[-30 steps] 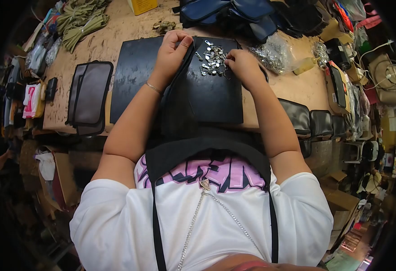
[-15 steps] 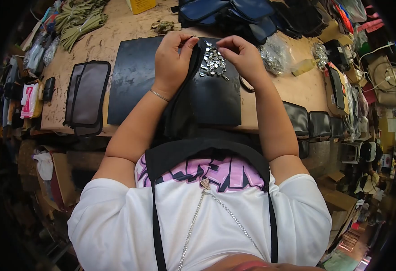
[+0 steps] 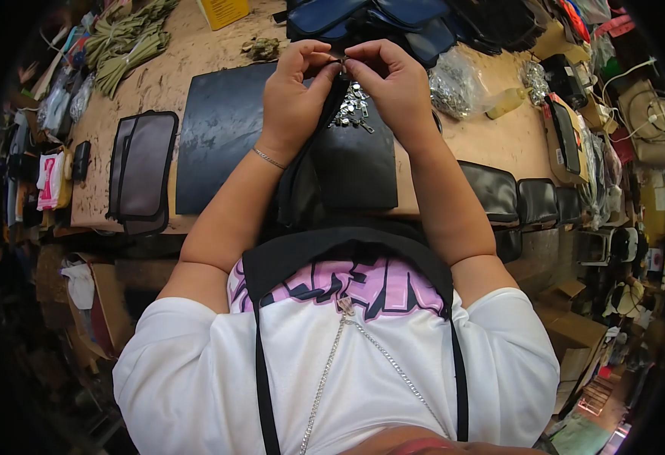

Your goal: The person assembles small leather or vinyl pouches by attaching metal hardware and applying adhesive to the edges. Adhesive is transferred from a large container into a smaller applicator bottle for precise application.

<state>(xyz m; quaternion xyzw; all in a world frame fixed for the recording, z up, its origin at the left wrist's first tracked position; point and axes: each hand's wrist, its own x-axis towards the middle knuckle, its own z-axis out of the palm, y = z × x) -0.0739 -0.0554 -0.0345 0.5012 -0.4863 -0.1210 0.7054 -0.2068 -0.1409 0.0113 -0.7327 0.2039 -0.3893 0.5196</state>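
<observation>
My left hand (image 3: 293,102) is pinched around the upper end of a long black zipper tape (image 3: 296,186), which hangs down over the table edge towards my apron. Fingertip to fingertip with it, my right hand (image 3: 399,87) pinches a small zipper slider at the tape's end; the fingers mostly hide it. Just below my hands lies a pile of silver zipper sliders (image 3: 355,110) with their pulls. The pile rests on a flat black board (image 3: 222,148), and my left forearm crosses above that board.
Grey mesh pouches (image 3: 141,171) lie left of the board. Black pouches (image 3: 491,189) line the front right edge. A clear plastic bag (image 3: 457,83) of metal parts and a small bottle (image 3: 506,104) sit to the right. Blue pieces (image 3: 378,23) and bundled olive strips (image 3: 124,53) are farther back.
My right hand has moved left from above the slider pile to meet my left hand at the end of the zipper tape. The whole view has shifted slightly.
</observation>
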